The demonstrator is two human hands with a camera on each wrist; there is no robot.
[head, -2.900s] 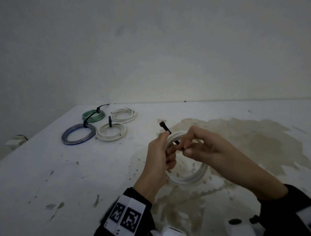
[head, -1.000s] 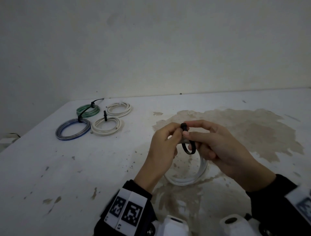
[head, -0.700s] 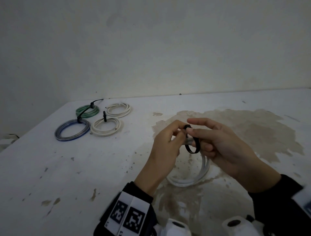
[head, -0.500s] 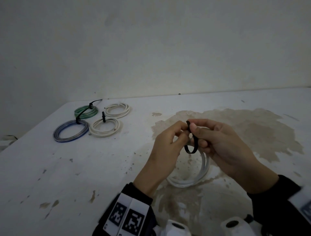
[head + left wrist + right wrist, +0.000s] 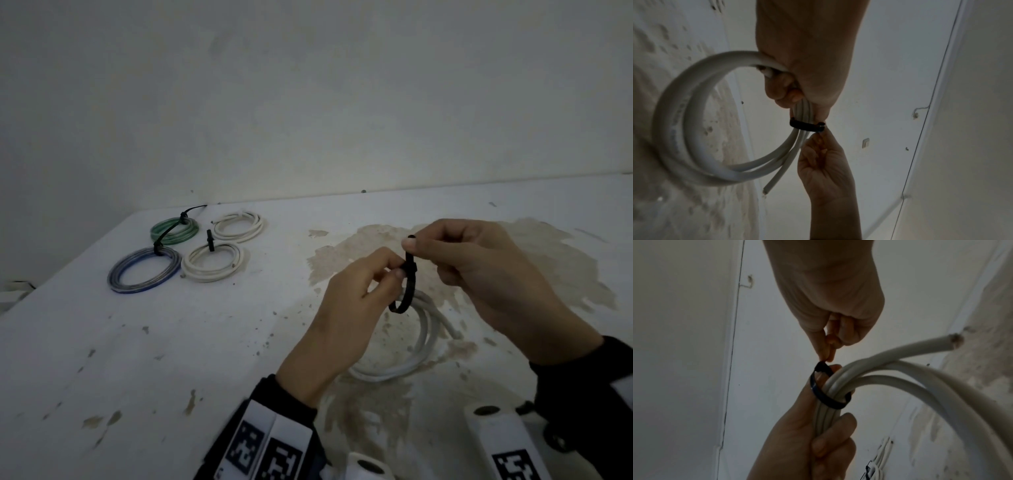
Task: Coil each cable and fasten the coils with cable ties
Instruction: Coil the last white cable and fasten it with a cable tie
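A white cable coil [image 5: 424, 342] hangs just above the stained table, and my left hand [image 5: 394, 274] grips its bunched strands. A black cable tie [image 5: 407, 287] is looped loosely round those strands beside my left fingers. My right hand [image 5: 411, 245] pinches the tie's tail, which sticks up out of the tie's head. In the left wrist view the tie [image 5: 805, 126] crosses the coil [image 5: 674, 129] below my left fist. In the right wrist view the tie's loop [image 5: 826, 400] is wider than the strands [image 5: 920, 382], with one cut cable end sticking out.
Several fastened coils lie at the table's back left: a green one [image 5: 174, 231], a blue one [image 5: 144, 270] and two white ones [image 5: 212, 262] [image 5: 238, 226]. A brown stain [image 5: 359, 246] spreads under my hands. A wall [image 5: 308, 102] rises behind the table.
The tie, first poking straight through the coil, is now closed into a loop. My right hand has drawn the tail upward and the loop has shrunk.
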